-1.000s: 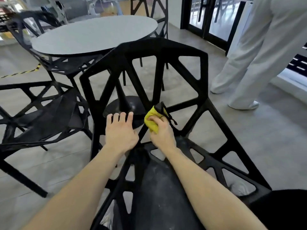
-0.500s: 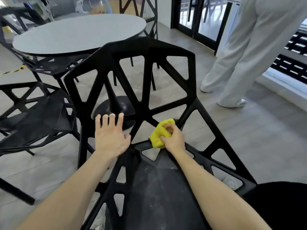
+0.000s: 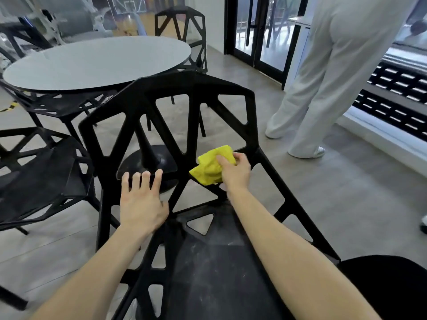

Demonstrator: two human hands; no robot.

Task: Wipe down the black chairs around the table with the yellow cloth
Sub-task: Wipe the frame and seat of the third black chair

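Observation:
A black lattice chair (image 3: pixel 184 88) stands right in front of me, its dusty seat under my forearms and its open-work back facing the round grey table (image 3: pixel 92 63). My right hand (image 3: pixel 235 173) grips the crumpled yellow cloth (image 3: pixel 211 166) and presses it on a slanted strut low on the chair's back, right of centre. My left hand (image 3: pixel 141 202) lies with straight, spread fingers on the lower left of the back, near where it meets the seat.
Three more black chairs surround the table: one at the left (image 3: pixel 41 181), one tucked under the table's near left (image 3: pixel 57 105), one behind it (image 3: pixel 182 31). A person in white trousers (image 3: pixel 323 88) stands close on the right, by glass doors (image 3: pixel 265 31).
My right hand has carried the cloth to the right and up along the struts of the chair's back. My left hand stays in its place on the chair.

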